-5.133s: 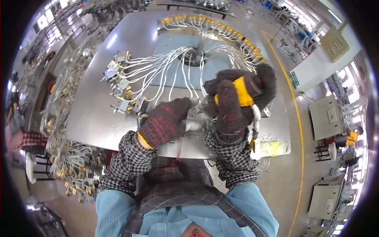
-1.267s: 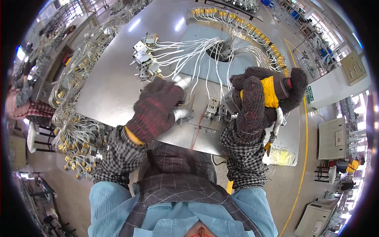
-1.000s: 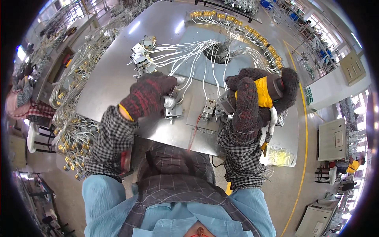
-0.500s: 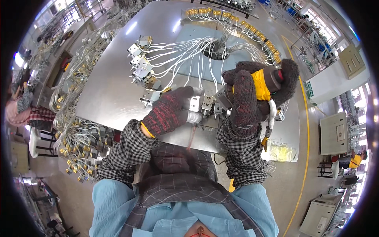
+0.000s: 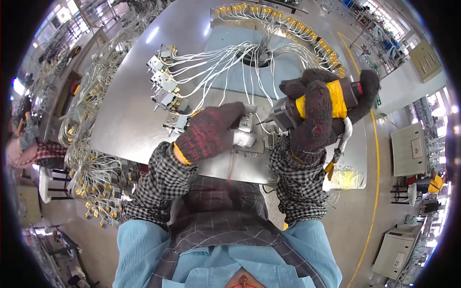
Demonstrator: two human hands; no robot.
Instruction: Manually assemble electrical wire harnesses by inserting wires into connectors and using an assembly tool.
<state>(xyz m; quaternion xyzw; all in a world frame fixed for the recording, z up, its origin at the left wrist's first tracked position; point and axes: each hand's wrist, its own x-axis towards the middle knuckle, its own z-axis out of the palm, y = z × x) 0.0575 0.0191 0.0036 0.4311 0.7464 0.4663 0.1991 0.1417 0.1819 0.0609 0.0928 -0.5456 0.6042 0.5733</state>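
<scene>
Metal block (image 5: 246, 123), pinched between thumb and fingers of gloved left grip (image 5: 210, 133), right grip (image 5: 317, 113) closed round yellow-banded tool (image 5: 338, 99), tool's bit near block, bench (image 5: 125, 110) beneath.

Two hands (image 5: 211, 132), one power tool (image 5: 337, 98)

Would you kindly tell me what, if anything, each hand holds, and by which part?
The right hand holds the power tool around its yellow-wrapped body. The left hand seems to pinch a metal block by its near and far ends.
</scene>
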